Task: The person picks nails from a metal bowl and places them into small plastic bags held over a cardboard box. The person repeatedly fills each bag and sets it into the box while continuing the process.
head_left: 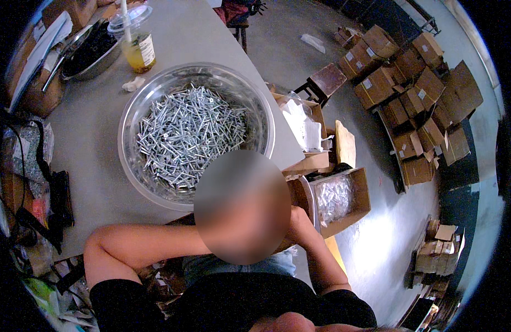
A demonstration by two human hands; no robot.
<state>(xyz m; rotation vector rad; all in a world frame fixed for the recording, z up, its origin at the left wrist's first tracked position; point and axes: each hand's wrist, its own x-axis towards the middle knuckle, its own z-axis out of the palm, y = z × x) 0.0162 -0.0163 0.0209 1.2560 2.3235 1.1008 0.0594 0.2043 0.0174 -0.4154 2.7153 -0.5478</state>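
A large round clear bowl [135, 176] stands on the grey table, heaped with silvery screws [192, 135]. Across the front of the bowl, my left forearm [161, 242] reaches rightward into a blurred oval patch. My right forearm [320, 249] comes up from the lower right, and its wrist end meets the same patch. Both hands lie close together at the bowl's near right rim, by the table's edge. The blur hides their fingers, so I cannot tell whether they hold anything.
On the table [180, 33] stand a lidded drink cup [139, 50] with a straw and a dark oval pan [92, 52]. Right of the table, an open carton [344, 199] holds clear plastic bags. Stacked cardboard boxes [407, 105] and a small stool [328, 80] stand farther right.
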